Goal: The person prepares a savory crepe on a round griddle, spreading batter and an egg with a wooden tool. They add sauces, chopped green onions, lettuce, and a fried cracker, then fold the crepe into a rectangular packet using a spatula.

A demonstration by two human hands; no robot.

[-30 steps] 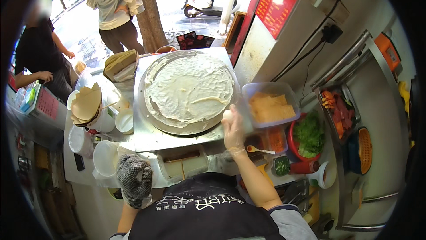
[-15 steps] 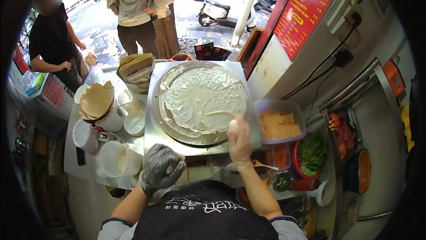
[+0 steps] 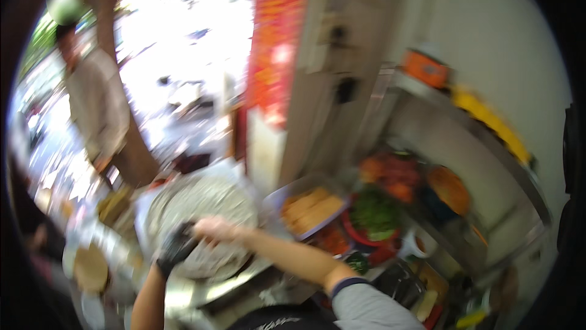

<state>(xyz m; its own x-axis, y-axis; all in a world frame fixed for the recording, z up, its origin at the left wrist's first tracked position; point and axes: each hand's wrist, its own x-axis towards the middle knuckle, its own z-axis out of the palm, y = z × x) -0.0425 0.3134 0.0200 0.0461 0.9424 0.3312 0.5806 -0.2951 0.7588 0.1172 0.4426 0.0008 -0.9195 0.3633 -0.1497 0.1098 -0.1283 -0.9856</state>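
Charcoal-grey glove on my left hand point(image 3: 176, 244), and it's right up against my right hand point(image 3: 215, 231), touching or just overlapping; the blur won't settle which! Fingers on both sides look bent, yet I can't tell whether they're closed on anything. Directly beneath them, spreading out past my fingertips, lies the pale batter sheet point(image 3: 210, 199), round and wrinkled, with the metal stove top point(image 3: 183, 293) showing on the near side of my fingers. Off to their right, a lavender-rimmed tub point(image 3: 274, 200) with yellow-orange sheets point(image 3: 312, 209) inside! Further right of my fingers, green leaves point(image 3: 374, 213) in a red bowl point(image 3: 353, 229). And beyond my fingertips, away to the left, a person in a pale jacket point(image 3: 97, 101) stands outside, near a tree trunk point(image 3: 135, 153).
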